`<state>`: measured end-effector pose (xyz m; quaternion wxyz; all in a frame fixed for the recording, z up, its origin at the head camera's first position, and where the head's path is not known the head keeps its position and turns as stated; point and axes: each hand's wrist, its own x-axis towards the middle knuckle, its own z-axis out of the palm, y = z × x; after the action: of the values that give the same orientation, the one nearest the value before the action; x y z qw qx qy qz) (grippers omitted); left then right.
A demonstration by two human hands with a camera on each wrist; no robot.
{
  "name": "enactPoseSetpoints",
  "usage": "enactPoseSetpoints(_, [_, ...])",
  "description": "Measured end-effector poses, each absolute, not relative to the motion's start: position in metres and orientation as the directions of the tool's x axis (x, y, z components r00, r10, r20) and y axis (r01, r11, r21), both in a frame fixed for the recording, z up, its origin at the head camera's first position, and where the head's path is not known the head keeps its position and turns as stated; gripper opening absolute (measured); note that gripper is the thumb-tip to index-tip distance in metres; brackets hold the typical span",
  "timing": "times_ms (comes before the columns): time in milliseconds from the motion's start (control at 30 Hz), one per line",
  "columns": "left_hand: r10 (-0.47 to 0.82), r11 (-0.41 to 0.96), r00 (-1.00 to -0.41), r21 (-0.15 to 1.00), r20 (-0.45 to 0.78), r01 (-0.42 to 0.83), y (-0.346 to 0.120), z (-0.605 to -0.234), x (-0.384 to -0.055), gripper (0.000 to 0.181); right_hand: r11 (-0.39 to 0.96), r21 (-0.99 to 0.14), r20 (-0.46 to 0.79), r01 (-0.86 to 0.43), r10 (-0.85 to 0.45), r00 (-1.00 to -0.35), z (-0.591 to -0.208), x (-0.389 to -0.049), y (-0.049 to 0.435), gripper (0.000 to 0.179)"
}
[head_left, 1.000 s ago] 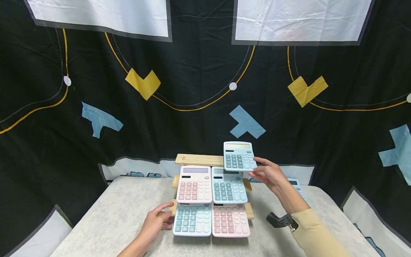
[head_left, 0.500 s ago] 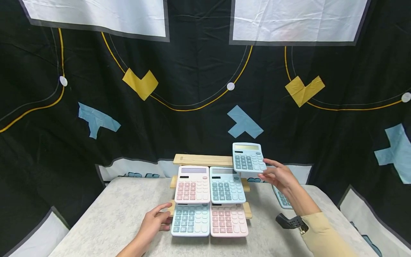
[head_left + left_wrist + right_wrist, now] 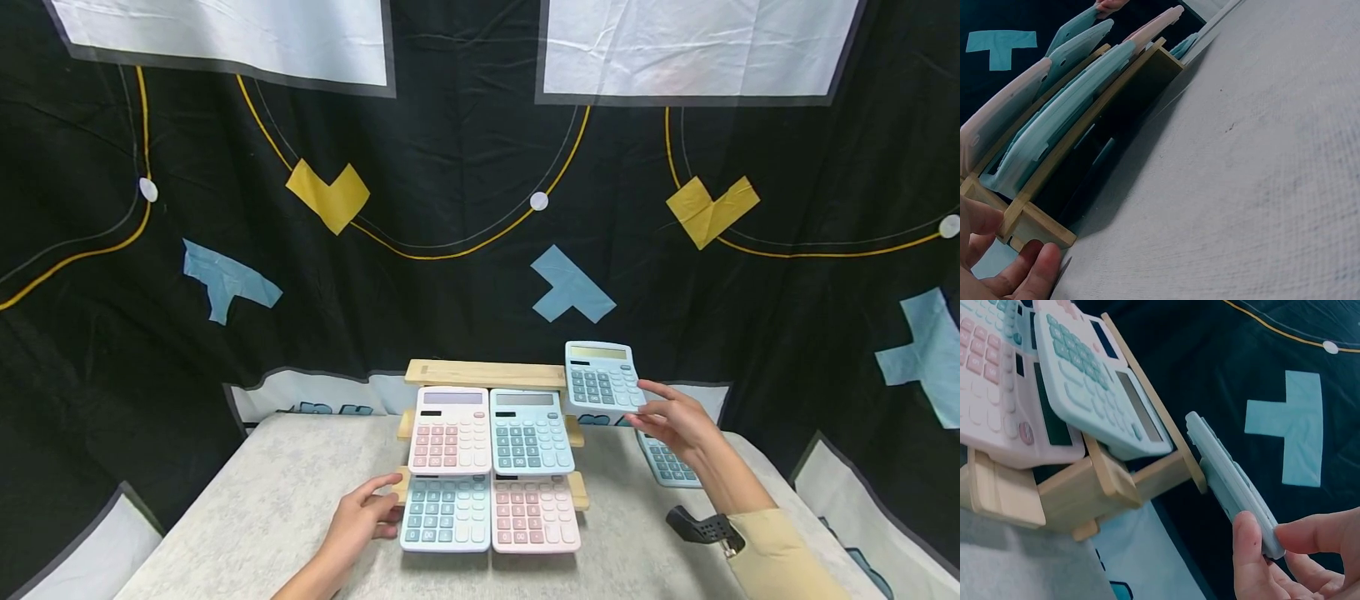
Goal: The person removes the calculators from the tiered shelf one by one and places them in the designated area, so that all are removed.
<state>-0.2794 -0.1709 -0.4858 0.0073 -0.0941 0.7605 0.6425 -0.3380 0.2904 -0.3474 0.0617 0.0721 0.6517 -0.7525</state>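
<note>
In the head view my right hand (image 3: 678, 421) pinches a light blue calculator (image 3: 602, 379) by its right edge, raised beside the top right end of a wooden tiered rack (image 3: 483, 372). The right wrist view shows this calculator (image 3: 1229, 475) edge-on between thumb and fingers, near the rack's end. My left hand (image 3: 360, 512) grips the left end of the rack's lower rail, its fingers around the wood (image 3: 1041, 225). On the middle tier lean a pink-and-white calculator (image 3: 451, 433) and a blue calculator (image 3: 531, 433); below them lean a blue calculator (image 3: 447, 515) and a pink calculator (image 3: 536, 515).
Another blue calculator (image 3: 667, 462) lies on the grey table (image 3: 300, 458) to the right, partly hidden by my right hand. Behind the table hangs a black cloth (image 3: 450, 308) with yellow and blue patches. A black strap (image 3: 701, 527) is around my right wrist.
My right hand has moved right and slightly down with the blue calculator, from over the rack's top rail to past its right end. The left hand keeps its hold on the rack.
</note>
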Motion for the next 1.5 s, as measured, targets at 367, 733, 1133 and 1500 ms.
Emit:
enactPoseSetpoints(367, [-0.128,0.157,-0.984,0.977,-0.121,-0.141,-0.170,-0.484,-0.278,0.044,-0.208,-0.958,-0.196,0.198,-0.029,-0.980,-0.357,-0.332,0.312,0.071])
enactPoseSetpoints(733, [-0.127,0.157,-0.985,0.978,-0.119,-0.138,-0.171,-0.485,-0.278,0.043,-0.193,-0.955,-0.229,0.227,-0.012,-0.973,-0.381,-0.333,0.325,0.073])
enactPoseSetpoints(1133, [-0.125,0.155,-0.985,0.978,-0.119,-0.138,-0.170,-0.485,-0.278,0.044,-0.160,-0.961,-0.228,0.224,0.009,-0.974,-0.414,-0.336,0.330,0.071])
enactPoseSetpoints(1500, [-0.130,0.157,-0.984,0.977,-0.121,-0.141,-0.171,-0.485,-0.279,0.044,-0.137,-0.960,-0.252,0.243,0.053,-0.966,-0.441,-0.340,0.332,0.073])
